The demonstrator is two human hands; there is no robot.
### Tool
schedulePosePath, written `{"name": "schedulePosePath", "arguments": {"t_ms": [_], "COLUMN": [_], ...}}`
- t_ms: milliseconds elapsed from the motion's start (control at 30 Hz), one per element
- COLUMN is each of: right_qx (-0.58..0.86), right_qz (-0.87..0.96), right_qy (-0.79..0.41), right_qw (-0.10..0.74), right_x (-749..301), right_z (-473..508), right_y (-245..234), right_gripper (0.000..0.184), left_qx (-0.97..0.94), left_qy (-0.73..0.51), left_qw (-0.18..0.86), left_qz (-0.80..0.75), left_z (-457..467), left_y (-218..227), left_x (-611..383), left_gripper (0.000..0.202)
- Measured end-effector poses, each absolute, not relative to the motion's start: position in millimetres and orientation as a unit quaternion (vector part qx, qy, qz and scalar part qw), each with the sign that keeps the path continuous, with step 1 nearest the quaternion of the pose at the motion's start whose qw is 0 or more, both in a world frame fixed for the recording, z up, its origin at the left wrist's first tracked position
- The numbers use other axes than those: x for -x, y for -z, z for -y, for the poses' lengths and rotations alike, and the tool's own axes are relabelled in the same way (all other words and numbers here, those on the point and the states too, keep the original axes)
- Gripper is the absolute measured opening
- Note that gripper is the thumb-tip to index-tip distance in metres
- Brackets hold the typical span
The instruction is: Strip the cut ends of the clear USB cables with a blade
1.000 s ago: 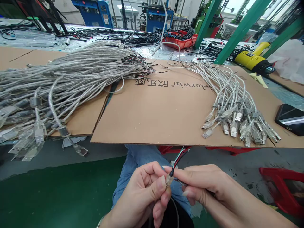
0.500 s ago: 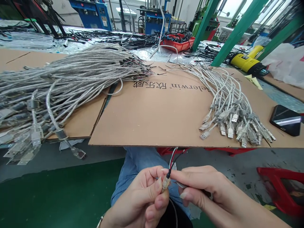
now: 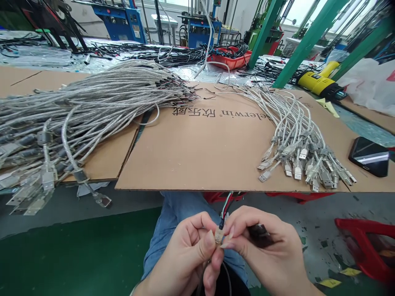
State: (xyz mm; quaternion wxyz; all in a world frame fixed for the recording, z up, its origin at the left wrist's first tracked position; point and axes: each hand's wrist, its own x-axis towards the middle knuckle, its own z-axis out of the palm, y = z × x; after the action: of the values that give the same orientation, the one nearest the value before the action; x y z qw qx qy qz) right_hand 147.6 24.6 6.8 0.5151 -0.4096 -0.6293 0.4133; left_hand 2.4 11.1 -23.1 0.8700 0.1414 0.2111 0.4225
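Below the near edge of the table, over my lap, my left hand (image 3: 188,250) and my right hand (image 3: 262,246) meet around the end of one cable (image 3: 219,236). My left grip is narrow, thumb and forefinger pinched on the clear sleeve at the cable's tip. My right grip is closed too, its fingertips pressed against the same sleeve from the other side, with something small and dark tucked in the palm; I cannot tell what it is. Thin coloured wires (image 3: 226,202), red, green, white and black, stick up out of the sleeve toward the table edge. The rest of the cable drops down between my wrists.

Up on the table, a sheet of brown cardboard (image 3: 200,156) with printed lettering covers the middle. A big heap of silvery cables (image 3: 92,98) lies on its left part, some plugs hanging over the near edge. A smaller bunch of cables with metal plugs (image 3: 302,152) lies on the right part, plugs fanned toward me. A black phone (image 3: 368,156) rests just right of that bunch. Farther back sit a yellow tool (image 3: 319,82), a red tray (image 3: 230,57) with black wires, and blue machines (image 3: 129,20). A red stool (image 3: 367,242) stands on the floor at my right.
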Motion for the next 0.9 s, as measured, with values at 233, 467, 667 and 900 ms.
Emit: {"name": "schedulePosePath", "arguments": {"t_ms": [233, 467, 667, 900], "right_qx": [0.459, 0.445, 0.436, 0.37], "right_qz": [0.597, 0.565, 0.581, 0.832], "right_qy": [-0.392, -0.486, -0.496, -0.268], "right_qw": [0.528, 0.496, 0.476, 0.316], "right_x": [-153, -150, -155, -167], "right_z": [-30, -34, -35, -25], "right_y": [-5, -6, -6, -9], "right_gripper": [0.017, 0.016, 0.026, 0.04], "left_qx": [-0.065, -0.056, -0.102, -0.113], "left_qy": [-0.384, -0.371, -0.421, -0.463], "left_qw": [0.91, 0.917, 0.875, 0.833], "left_qz": [-0.141, -0.137, -0.215, -0.282], "left_z": [-17, -17, -14, -15], "left_y": [13, 7, 9, 13], "left_x": [3, 4, -2, -9], "left_gripper": [0.013, 0.015, 0.017, 0.023]}}
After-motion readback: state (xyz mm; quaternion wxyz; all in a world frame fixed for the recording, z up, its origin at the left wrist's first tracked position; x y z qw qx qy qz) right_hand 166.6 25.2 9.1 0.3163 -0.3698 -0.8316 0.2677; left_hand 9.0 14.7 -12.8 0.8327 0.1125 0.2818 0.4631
